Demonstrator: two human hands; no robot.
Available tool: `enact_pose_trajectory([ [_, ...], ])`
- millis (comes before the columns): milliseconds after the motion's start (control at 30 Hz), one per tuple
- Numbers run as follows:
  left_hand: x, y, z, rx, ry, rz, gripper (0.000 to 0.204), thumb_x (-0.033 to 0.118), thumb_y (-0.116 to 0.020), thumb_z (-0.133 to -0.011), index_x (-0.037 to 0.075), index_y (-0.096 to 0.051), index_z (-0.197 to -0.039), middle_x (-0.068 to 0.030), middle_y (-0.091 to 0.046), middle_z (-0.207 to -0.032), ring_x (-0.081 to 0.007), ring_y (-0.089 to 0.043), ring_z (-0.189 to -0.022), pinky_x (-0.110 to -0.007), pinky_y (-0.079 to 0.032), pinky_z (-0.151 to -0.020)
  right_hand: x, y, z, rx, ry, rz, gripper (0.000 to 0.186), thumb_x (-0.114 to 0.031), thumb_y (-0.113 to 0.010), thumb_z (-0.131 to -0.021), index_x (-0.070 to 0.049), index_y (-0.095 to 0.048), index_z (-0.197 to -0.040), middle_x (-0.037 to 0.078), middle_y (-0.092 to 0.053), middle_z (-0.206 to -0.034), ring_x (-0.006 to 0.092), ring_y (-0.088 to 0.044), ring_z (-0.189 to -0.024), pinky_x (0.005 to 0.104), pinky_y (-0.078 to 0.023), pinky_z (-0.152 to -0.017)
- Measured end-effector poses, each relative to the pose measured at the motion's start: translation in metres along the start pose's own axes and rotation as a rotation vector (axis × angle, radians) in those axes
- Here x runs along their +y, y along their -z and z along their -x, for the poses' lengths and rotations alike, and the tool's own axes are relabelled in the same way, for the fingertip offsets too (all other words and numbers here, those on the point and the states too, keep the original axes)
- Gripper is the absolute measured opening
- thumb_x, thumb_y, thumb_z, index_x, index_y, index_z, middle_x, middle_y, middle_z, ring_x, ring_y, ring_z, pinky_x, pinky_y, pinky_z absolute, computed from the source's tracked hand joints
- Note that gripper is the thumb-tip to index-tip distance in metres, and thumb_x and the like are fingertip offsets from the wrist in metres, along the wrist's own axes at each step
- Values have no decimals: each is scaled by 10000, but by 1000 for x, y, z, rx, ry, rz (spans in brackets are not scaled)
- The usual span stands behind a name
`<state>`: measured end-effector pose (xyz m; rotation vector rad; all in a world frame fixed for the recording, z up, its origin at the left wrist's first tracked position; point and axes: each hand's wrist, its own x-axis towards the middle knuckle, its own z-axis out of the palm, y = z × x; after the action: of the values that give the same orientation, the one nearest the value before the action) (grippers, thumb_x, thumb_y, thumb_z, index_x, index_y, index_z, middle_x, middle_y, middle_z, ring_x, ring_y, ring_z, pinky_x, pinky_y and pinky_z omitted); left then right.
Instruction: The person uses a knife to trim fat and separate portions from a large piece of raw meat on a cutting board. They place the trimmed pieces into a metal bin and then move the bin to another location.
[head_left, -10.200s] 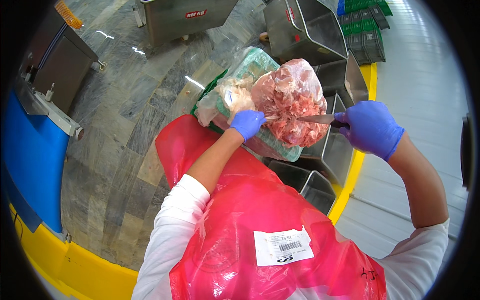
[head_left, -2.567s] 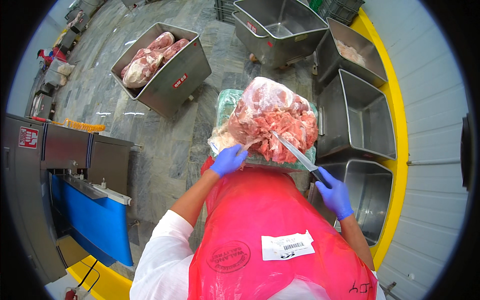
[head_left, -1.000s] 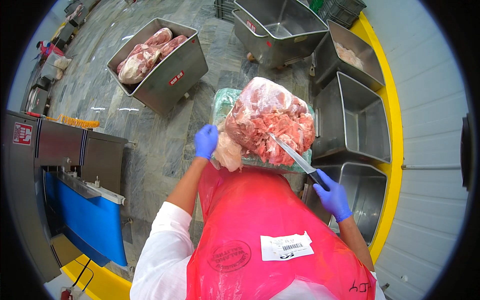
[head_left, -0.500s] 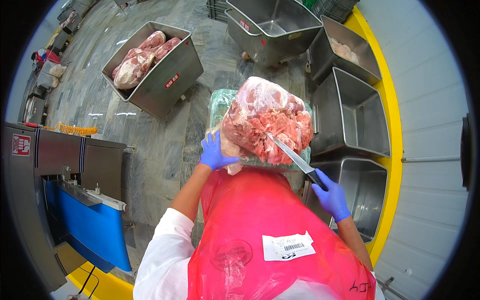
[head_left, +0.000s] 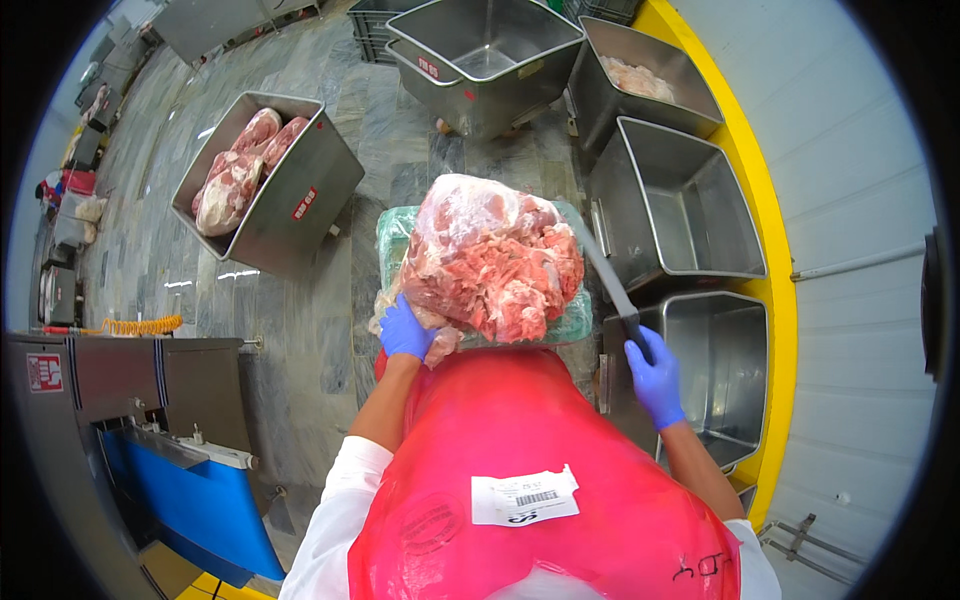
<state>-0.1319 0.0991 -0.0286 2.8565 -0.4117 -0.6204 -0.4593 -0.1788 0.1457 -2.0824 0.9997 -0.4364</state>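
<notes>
1. Slab of raw pink, fatty meat [head_left: 492, 258] at frame centre, resting on green cutting board [head_left: 392, 232].
2. Left hand [head_left: 405, 328] in blue glove clenched on the lower-left edge, steadying.
3. Right hand [head_left: 655, 377] wrapped round long steel knife [head_left: 608, 282], blade at the right flank, apparently trimming.

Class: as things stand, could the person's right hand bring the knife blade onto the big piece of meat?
Probably yes: the right hand holds the knife beside the meat, with nothing between them.

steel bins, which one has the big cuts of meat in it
The bin at upper left, standing apart on the floor. It holds large pink cuts; the bins along the yellow kerb look empty, bar pale scraps in the far one.
</notes>
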Motion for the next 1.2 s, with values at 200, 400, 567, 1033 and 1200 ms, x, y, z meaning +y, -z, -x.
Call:
enact_pose_trajectory([
  [200,-20,11,-9,-79,14,4,805,434,-870,-751,46,-584,-1396,-277,-728,-1194,-438,-725,-1094,-531,-583,-933,102,-66,-55,97,-166,146,444,-338,-750,-977,-58,-687,-1316,241,-766,-1023,380,-769,-937,477,-572,-805],
  [400,-71,69,13,79,-23,153,641,399,-844,-775,21,-696,-1271,-259,-757,-1176,-387,-757,-1061,-480,-589,-909,147,-135,-80,-164,-152,211,490,-358,-729,-963,-111,-625,-1373,269,-744,-1114,501,-706,-1000,573,-554,-869],
  [567,-77,146,46,206,5,474,472,265,-827,-826,-8,-729,-1198,-211,-780,-1115,-295,-757,-1007,-419,-585,-893,168,-151,-84,-321,114,226,408,-317,-732,-957,-76,-689,-1283,207,-732,-1094,414,-700,-1050,508,-555,-907],
  [1033,252,340,75,-178,-782,1102,533,180,-728,-956,-52,-608,-1420,-107,-684,-1378,-167,-637,-1241,-344,-503,-1073,-60,-61,-216,-596,303,-993,521,-283,-507,-1147,-87,-443,-1625,42,-562,-1505,128,-558,-1292,321,-443,-1132],
  [1200,377,329,53,-414,-980,1085,652,336,-776,-870,-56,-635,-1372,-113,-709,-1304,-183,-656,-1173,-339,-517,-1036,-4,-74,-245,-428,135,-1505,666,-528,-420,-1139,-151,-335,-1681,62,-449,-1642,218,-447,-1484,452,-387,-1232],
])
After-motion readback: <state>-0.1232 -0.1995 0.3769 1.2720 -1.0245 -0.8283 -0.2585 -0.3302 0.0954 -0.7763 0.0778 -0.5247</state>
